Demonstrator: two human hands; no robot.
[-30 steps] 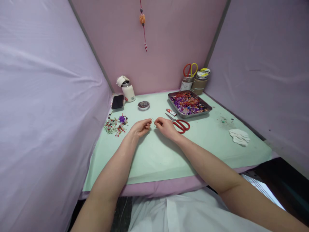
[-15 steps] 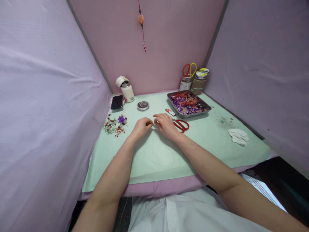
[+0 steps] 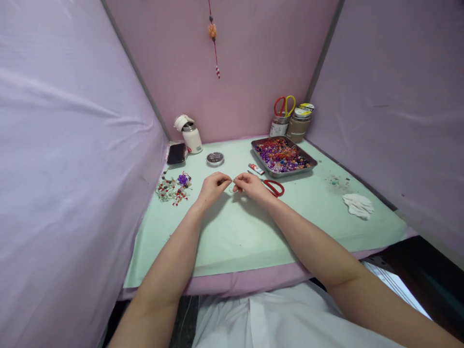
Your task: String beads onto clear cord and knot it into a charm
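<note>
Over the middle of the pale green table cover (image 3: 239,241), my left hand (image 3: 213,187) is closed in a pinch at the fingertips. Facing it, with fingertips nearly touching, my right hand (image 3: 252,186) is pinched too. A thin cord (image 3: 231,190) loops just below the fingertips and seems to run between both hands; its ends are too small to tell. Red-handled scissors (image 3: 274,187) lie just right of my right hand, their blades partly behind it. A small tube (image 3: 256,168) and a round dish of tiny beads (image 3: 215,158) rest farther back.
A metal tray of beads (image 3: 284,155) stands at the back right, near a can with scissors (image 3: 279,124) and a jar (image 3: 300,123). Beaded strands (image 3: 173,188), a phone (image 3: 176,153) and a white bottle (image 3: 192,138) are left. A white cloth (image 3: 358,206) lies right.
My right hand has drawn its fingers in from a more spread pose to a pinch, uncovering more of the scissors' blades. The cord loop shows more clearly. My left hand has barely moved.
</note>
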